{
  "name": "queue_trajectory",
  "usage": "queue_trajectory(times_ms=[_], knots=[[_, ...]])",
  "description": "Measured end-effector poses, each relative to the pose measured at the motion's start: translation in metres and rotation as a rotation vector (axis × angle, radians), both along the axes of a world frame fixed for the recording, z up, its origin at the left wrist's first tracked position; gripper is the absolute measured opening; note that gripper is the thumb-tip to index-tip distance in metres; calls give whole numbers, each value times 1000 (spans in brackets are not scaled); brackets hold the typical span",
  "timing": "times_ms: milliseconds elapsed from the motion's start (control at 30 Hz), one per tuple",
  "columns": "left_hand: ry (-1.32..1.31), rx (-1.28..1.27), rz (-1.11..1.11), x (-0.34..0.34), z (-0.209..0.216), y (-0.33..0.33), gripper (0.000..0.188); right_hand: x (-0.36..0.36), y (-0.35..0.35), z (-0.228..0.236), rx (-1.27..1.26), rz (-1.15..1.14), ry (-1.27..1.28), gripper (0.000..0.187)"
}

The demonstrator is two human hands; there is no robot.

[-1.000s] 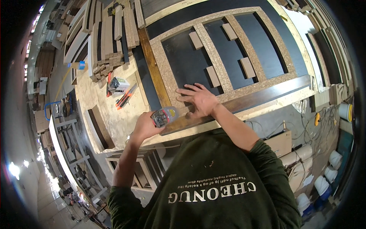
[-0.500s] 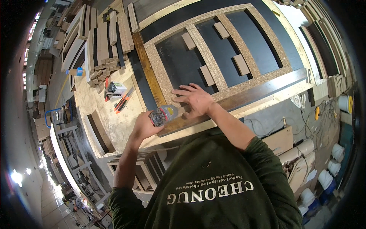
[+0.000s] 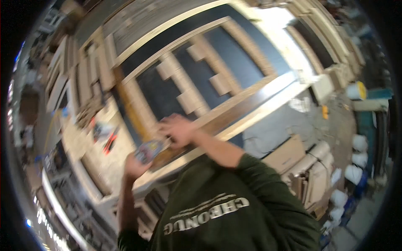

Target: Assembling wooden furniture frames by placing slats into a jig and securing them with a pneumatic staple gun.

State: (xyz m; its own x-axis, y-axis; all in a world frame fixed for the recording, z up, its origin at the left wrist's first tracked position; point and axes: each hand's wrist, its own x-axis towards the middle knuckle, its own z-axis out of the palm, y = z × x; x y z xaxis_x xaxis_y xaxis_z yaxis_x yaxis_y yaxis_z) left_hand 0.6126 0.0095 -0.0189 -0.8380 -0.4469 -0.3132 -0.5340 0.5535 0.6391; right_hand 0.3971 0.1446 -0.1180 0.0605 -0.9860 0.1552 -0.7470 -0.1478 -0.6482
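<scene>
The view is blurred by motion. My left hand (image 3: 134,166) is closed around a grey tool (image 3: 149,151) with red trim and a yellow patch; its exact kind is unclear. The tool's far end is by the near left corner of a particle-board frame (image 3: 140,102), next to my right hand. Fingers spread, my right hand (image 3: 180,130) lies on that corner. The frame has two inner slats with small wooden blocks (image 3: 220,84) against them, and rests on a black panel (image 3: 157,94). A dark brown strip (image 3: 261,98) runs along its near edge.
To the left on the worktable (image 3: 114,169) lie a red-and-black hand tool (image 3: 110,143) and stacked wooden strips (image 3: 98,67). Boards (image 3: 307,39) stand at the far right. White buckets (image 3: 356,173), cables and a cardboard piece (image 3: 286,154) are on the right-hand floor.
The whole view has shifted, so the table, frame and both hands appear further left and the hands lower. My hands keep their places at the frame corner, with the tool still held.
</scene>
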Motion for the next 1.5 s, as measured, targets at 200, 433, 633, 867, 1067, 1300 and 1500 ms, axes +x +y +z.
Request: queue_trajectory(times_ms=[200, 433, 633, 867, 1067, 1300, 1500], knots=[[181, 163, 217, 68, -50, 11, 64, 7, 36, -21, -272, -110, -155, 67], [12, 45, 143, -84, 1, 126, 62, -142, 168, 3, -235, -547, -4, 48], [6, 13, 90, -150, 14, 161, 60, -263, 197, 15, -248, -690, 150, 41], [-40, -20, 72, -209, 16, 188, 59, -284, 222, 3, -64, -673, 121, 48], [-64, -53, 20, -256, 19, 205, 58, -288, 214, 0, -56, -595, 20, 42], [-74, -59, -64, -301, 20, 216, 57, -289, 221, -9, -121, -627, -28, 36], [-83, -46, -82, -321, 17, 212, 57, -287, 221, 8, -275, -696, -16, 31]])
